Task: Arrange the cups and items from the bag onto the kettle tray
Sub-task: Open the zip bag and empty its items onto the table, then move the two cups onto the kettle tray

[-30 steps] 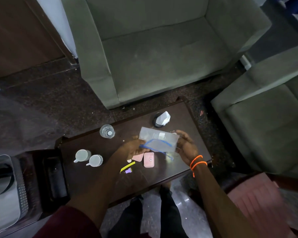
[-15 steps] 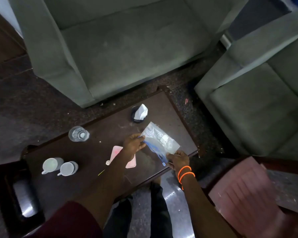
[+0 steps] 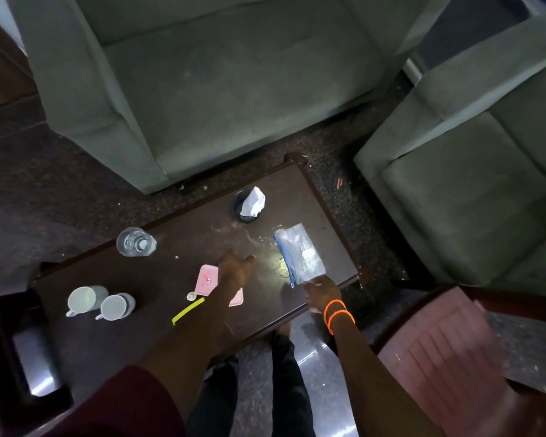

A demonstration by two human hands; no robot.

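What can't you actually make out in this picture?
- Second pink packet: mostly covered by the left forearm.
- Plastic bag: contents too blurred to identify.
- Label on the pink packet: too small to read.
- Right hand: its grip on the bag is unclear.

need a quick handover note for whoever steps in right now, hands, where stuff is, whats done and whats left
Left hand: open, empty, over the table beside the pink packets.
Right hand: fingertips on the near corner of the zip bag, which lies flat at the table's right end; whether it grips is unclear.
On the table: two white cups at the left, pink packets, a yellow stick sachet and a small round item mid-table. The bag seems to hold a few small items.
Done: several items are out of the bag.
Left: empty the bag, then move cups and items to the tray, which is not clearly in view.
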